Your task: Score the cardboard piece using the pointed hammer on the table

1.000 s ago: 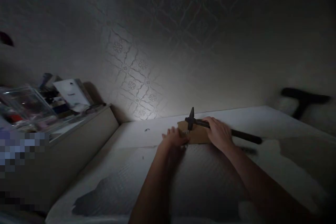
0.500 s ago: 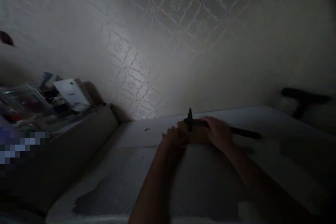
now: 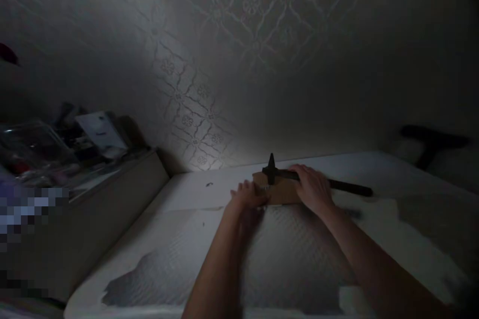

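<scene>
My right hand [image 3: 313, 189] is closed around the dark handle of a hammer [image 3: 348, 187], partway along its length. The hammer's head [image 3: 271, 168] is over the upper left part of a flat brown board [image 3: 282, 193], with its narrow end pointing up. Whether the head touches the board I cannot tell. My left hand [image 3: 245, 197] grips the board's left end, its thumb lying over the surface. A tiny pale thing [image 3: 267, 188] shows on the board close to that thumb; it is too small to name.
The board lies on a white table [image 3: 187, 194] with a worn grey patch [image 3: 168, 264]. A small dark object [image 3: 209, 184] is at the back left. Clutter, including a white box [image 3: 100, 129], fills a raised shelf at left. A dark T-shaped object [image 3: 434, 140] stands at right; patterned wall [image 3: 232, 84] behind.
The light has shifted: the wall is darker and the table and board show more clearly. The hammer has moved only very slightly; both hands stay in nearly the same place.
</scene>
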### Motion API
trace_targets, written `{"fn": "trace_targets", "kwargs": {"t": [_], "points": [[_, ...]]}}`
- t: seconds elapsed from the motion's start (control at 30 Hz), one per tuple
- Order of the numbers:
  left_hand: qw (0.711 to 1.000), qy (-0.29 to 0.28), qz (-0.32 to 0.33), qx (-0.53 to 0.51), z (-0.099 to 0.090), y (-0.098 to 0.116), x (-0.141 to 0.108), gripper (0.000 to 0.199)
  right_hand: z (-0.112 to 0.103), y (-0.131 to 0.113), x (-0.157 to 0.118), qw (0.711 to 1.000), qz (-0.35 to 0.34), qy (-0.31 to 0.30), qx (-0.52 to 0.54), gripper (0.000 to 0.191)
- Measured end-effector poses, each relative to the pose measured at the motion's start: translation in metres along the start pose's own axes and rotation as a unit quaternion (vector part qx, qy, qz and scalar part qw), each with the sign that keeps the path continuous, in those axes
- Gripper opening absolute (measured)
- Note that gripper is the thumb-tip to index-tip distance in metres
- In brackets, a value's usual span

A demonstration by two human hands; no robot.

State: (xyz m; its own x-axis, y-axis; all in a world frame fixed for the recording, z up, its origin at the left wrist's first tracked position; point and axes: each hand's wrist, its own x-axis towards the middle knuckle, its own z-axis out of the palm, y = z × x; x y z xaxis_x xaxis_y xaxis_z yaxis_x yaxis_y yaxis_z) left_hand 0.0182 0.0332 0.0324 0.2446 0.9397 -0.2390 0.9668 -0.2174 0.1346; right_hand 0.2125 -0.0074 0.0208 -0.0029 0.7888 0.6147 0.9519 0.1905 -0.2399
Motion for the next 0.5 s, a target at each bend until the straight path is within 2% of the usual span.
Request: {"fn": "trace_targets", "kwargs": {"t": [0.5], "points": [[1.0, 0.002, 0.001, 0.0, -0.0017, 0.0022, -0.002, 0.077, 0.0006, 0.0014, 0.0002, 1.0, -0.005, -0.02, 0.006, 0.028]]}}
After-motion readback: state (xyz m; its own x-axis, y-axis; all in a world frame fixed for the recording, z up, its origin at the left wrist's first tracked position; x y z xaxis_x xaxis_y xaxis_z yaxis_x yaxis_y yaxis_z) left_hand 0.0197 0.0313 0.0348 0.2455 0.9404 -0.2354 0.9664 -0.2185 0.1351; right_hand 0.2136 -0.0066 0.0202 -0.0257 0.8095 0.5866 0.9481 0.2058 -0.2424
